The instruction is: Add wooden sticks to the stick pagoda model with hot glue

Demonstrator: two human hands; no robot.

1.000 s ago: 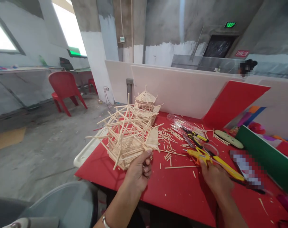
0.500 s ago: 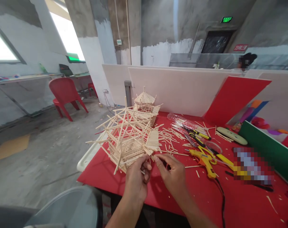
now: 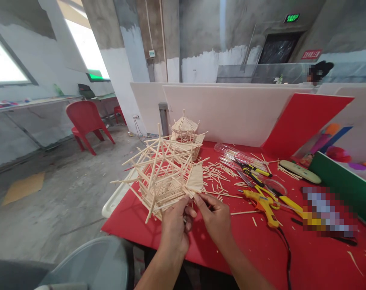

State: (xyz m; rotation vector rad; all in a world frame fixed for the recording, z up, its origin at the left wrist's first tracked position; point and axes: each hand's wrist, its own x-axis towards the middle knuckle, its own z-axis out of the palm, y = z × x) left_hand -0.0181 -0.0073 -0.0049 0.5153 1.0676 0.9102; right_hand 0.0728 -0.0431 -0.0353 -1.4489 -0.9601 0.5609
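Note:
A frame model of thin wooden sticks (image 3: 157, 177) stands on the table, with a panel of sticks laid side by side (image 3: 195, 177) on its right. At its near right corner, my left hand (image 3: 176, 225) is closed, thumb and forefinger pinching a wooden stick at the model's edge; a stick end seems to show under the curled fingers. My right hand (image 3: 215, 217) pinches close beside it, its fingertips at the same corner below the panel. What lies between the right fingertips is small and partly hidden, seemingly a stick end.
Behind the frame stands a pavilion of sticks with a pointed roof (image 3: 184, 125). Loose sticks (image 3: 214, 173) lie to the right, near pliers (image 3: 251, 175), a yellow glue gun (image 3: 263, 205) with a cable, and a cutter (image 3: 291, 205). A grey bin (image 3: 89, 262) stands at the table's front left.
My right hand has moved slightly left and up, its fingertips now against the model's corner near my left fingers. The view has turned a little; the model stays in place.

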